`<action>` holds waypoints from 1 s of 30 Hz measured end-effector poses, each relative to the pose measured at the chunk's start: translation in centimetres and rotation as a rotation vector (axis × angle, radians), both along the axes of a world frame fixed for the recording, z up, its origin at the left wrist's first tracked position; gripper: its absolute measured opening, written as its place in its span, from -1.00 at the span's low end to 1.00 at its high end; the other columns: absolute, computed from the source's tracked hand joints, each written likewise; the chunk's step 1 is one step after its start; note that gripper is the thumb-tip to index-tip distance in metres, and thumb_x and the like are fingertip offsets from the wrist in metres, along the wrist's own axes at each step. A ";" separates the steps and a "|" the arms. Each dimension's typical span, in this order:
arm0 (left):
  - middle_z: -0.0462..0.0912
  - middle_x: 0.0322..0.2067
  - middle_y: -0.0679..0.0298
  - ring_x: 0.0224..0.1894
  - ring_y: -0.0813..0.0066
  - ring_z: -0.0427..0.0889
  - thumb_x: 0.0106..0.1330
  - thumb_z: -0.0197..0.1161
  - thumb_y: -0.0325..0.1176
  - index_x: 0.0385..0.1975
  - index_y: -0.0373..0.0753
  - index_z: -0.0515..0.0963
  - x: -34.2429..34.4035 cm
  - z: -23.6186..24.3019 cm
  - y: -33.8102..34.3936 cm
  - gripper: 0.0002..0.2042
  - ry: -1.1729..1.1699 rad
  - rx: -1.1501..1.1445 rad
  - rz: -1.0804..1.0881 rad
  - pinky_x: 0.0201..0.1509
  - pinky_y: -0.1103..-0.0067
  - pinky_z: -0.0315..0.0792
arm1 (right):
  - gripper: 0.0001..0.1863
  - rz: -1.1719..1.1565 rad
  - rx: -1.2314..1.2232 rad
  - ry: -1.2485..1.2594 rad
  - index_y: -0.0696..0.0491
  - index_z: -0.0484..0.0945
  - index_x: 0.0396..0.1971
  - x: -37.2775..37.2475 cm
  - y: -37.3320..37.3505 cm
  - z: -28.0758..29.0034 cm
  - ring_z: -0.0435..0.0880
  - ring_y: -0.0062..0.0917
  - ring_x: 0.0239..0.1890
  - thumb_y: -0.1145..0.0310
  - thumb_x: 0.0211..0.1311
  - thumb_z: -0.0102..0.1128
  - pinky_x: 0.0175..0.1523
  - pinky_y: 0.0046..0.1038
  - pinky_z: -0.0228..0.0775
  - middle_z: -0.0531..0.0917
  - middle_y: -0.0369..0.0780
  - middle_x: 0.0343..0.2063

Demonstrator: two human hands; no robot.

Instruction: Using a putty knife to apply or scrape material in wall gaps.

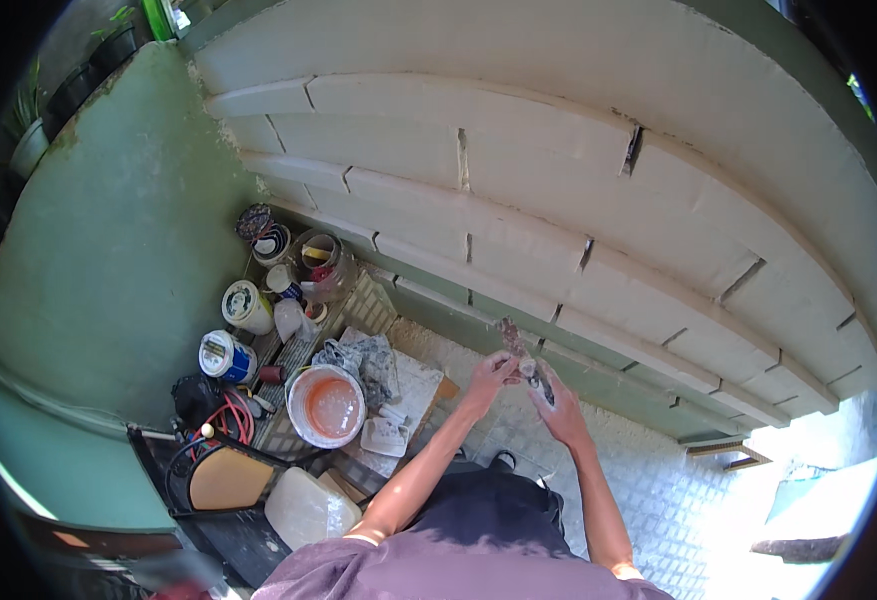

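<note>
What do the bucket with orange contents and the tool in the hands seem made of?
Bucket: probably plastic, going by its smooth, white, rounded rim. Tool: the flat end is perhaps metal, but its dull, crusted coating hides the finish.

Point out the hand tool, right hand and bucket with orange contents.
Hand tool (512,339), head view: its brownish far end.
Right hand (562,413), head view: back of the hand.
Bucket (296,408), head view: left side of pale rim.

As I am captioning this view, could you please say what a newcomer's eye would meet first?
Probably the pale, ledged wall sweeping across the upper half. Next comes the white bucket of orange-pink material, left of centre, then the smeared tool right of centre in the right hand, left hand beside it.
</note>
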State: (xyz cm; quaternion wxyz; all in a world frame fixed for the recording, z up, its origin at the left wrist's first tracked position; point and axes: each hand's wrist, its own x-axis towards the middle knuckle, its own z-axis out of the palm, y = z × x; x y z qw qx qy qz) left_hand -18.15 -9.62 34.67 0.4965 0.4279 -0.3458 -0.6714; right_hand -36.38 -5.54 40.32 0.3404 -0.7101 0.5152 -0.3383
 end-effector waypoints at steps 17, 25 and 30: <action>0.64 -0.26 0.44 -0.24 0.72 0.59 0.48 0.19 -0.24 -0.11 -0.21 0.58 5.1 5.7 -7.5 -0.81 -0.061 -0.207 0.213 -0.13 0.66 0.50 | -0.34 0.044 0.147 -0.215 0.12 0.27 0.35 8.0 -8.9 4.5 0.65 -0.43 -0.56 0.36 0.26 0.21 -0.36 -0.36 0.50 0.64 -0.01 -0.32; 0.62 -0.11 0.27 -0.17 0.63 0.62 0.47 0.18 -0.30 -0.07 -0.30 0.54 8.7 10.3 -12.7 -0.79 -0.259 -0.336 0.359 -0.10 0.60 0.52 | -0.29 -0.119 -0.115 -0.242 0.02 0.26 0.37 15.0 -12.9 7.1 0.70 -0.32 -0.38 0.51 0.14 0.14 -0.32 -0.29 0.57 0.63 -0.06 -0.25; 0.58 -0.03 0.13 0.00 0.53 0.60 0.46 0.16 -0.34 0.08 -0.34 0.49 10.5 11.4 -16.4 -0.71 -0.381 -0.503 0.368 0.01 0.58 0.51 | -0.29 -0.262 0.069 -0.351 -0.04 0.22 0.30 19.2 -16.1 9.1 0.72 -0.14 -0.37 0.60 0.07 0.06 -0.36 -0.22 0.60 0.63 0.02 -0.17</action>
